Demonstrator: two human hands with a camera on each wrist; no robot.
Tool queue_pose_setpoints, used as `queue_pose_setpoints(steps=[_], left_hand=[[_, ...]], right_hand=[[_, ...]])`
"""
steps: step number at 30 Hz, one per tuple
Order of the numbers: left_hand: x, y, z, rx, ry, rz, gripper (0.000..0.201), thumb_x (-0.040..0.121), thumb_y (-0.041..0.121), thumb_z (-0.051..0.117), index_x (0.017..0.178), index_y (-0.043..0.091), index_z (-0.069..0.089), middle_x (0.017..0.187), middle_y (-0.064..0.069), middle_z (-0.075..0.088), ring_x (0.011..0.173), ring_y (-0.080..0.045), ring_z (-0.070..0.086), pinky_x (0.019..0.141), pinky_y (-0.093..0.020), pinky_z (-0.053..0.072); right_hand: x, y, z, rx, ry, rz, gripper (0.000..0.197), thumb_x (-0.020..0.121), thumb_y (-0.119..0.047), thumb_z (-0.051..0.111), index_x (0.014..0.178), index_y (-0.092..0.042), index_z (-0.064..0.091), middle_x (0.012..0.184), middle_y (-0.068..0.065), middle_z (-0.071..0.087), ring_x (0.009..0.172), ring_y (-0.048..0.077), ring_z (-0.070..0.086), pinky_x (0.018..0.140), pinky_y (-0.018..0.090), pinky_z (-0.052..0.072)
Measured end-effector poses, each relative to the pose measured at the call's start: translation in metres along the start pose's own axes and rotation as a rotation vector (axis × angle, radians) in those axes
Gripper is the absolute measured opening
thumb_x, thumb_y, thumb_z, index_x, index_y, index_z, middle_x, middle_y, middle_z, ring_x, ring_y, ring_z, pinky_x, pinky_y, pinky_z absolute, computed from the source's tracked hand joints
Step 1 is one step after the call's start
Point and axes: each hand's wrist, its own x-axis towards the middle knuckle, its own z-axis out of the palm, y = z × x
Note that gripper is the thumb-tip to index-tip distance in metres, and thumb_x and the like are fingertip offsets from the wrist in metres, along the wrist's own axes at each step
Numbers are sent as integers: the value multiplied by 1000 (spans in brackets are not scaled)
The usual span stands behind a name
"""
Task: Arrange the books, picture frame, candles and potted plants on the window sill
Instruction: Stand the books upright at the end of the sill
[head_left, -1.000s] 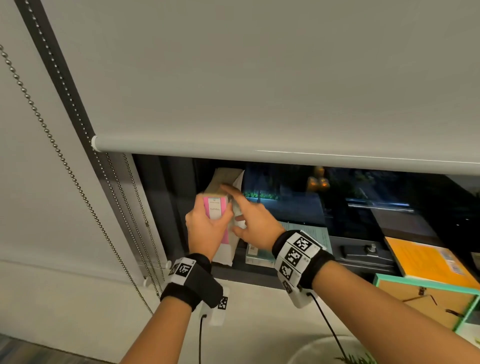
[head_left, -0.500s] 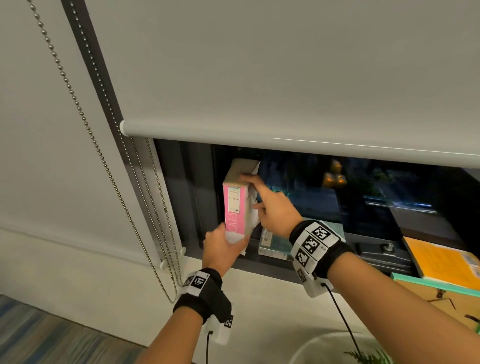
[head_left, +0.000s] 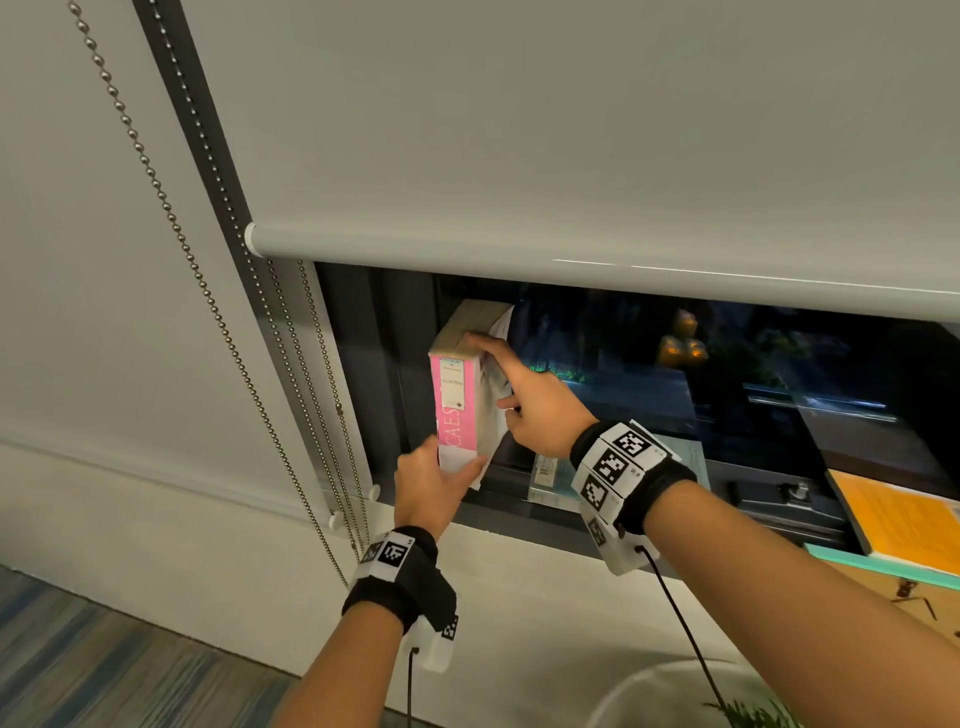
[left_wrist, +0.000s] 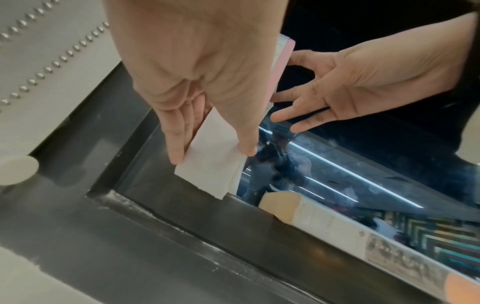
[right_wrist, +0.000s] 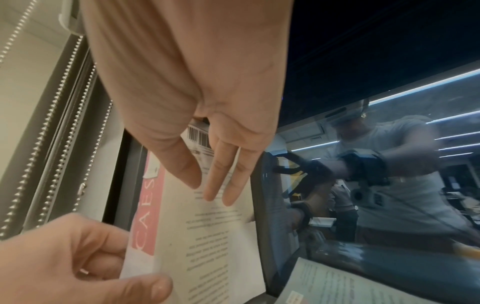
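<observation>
A book with a pink spine (head_left: 457, 400) stands upright at the left end of the dark window sill (head_left: 519, 525), beside the window frame. My left hand (head_left: 431, 483) grips its lower end, thumb on one cover and fingers on the other (left_wrist: 213, 154). My right hand (head_left: 535, 405) lies with straight fingers against the book's top edge and back cover (right_wrist: 207, 185). The book's printed back cover (right_wrist: 207, 236) faces the right wrist view. A pale teal book (head_left: 550, 473) lies flat on the sill just right of it.
An orange book (head_left: 893, 514) and a teal-edged picture frame (head_left: 883, 571), back side up, lie at the right. A white plant pot (head_left: 649, 691) sits at the bottom edge. The roller blind's bar (head_left: 571, 260) hangs low above the sill. Bead chains (head_left: 311, 415) hang left of the book.
My left hand slid from the middle of the spine down to the book's lower end. The book now stands straighter by the window frame. My right hand stayed at its top.
</observation>
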Motion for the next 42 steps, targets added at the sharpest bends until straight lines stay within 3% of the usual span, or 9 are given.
queue_pose_setpoints(steps=[6,10,14,25,29,33,37,39,42], left_hand=[[-5,22,-7,34,129,53,51,74,54,73,104,14,61,94,5,69,84,-10,67,71,-21,56],[7,35,-12,102,146,65,50,77,60,68,94,14,59,83,2,67,74,-13,68,65,-31,59],[8,36,-14,126,175,45,47,80,51,66,101,10,60,94,-5,70,84,-22,69,71,-38,59],[-5,60,-23,-15,346,111,84,66,55,75,133,20,37,124,-6,56,107,-24,62,83,-47,57],[-3,68,-33,-84,359,179,88,72,45,77,142,22,29,130,-7,52,112,-21,59,87,-41,55],[-5,70,-39,-84,364,256,84,76,40,76,144,22,29,134,-7,44,113,-17,56,84,-25,50],[-23,69,-31,19,459,393,56,78,29,71,125,14,45,121,-5,42,106,-19,53,85,-34,53],[-36,68,-16,110,343,542,38,81,22,66,114,12,50,114,-4,45,101,-18,52,83,-34,53],[-50,69,15,267,-59,709,22,84,16,63,105,11,56,111,-2,48,98,-17,51,83,-36,53]], right_hand=[[-6,-2,1,46,-6,2,96,85,3,53,150,-44,1,112,15,66,78,24,69,66,40,60],[-10,-6,2,73,5,14,96,84,6,51,150,-43,1,109,17,67,75,24,69,61,32,58],[-15,-6,1,45,7,0,94,86,3,50,150,-41,-2,97,8,66,59,16,61,56,34,57],[-55,8,-18,-43,14,99,84,85,-1,53,148,-37,11,144,3,49,70,18,68,68,34,58],[-56,4,-18,-76,-3,107,80,86,-4,54,147,-36,12,137,5,55,76,19,69,68,36,60],[-52,-9,-19,-75,13,112,62,89,-8,54,142,-29,31,128,4,60,95,22,66,75,32,55],[-57,13,-25,-115,23,303,27,85,-9,54,105,-26,63,107,-1,66,100,22,62,89,40,53],[-67,36,-30,-165,-18,435,20,81,-11,55,90,-27,62,104,3,66,98,26,64,86,37,53],[-87,64,-37,-275,-65,591,19,83,-20,60,102,-22,62,114,7,60,103,29,60,83,32,49]])
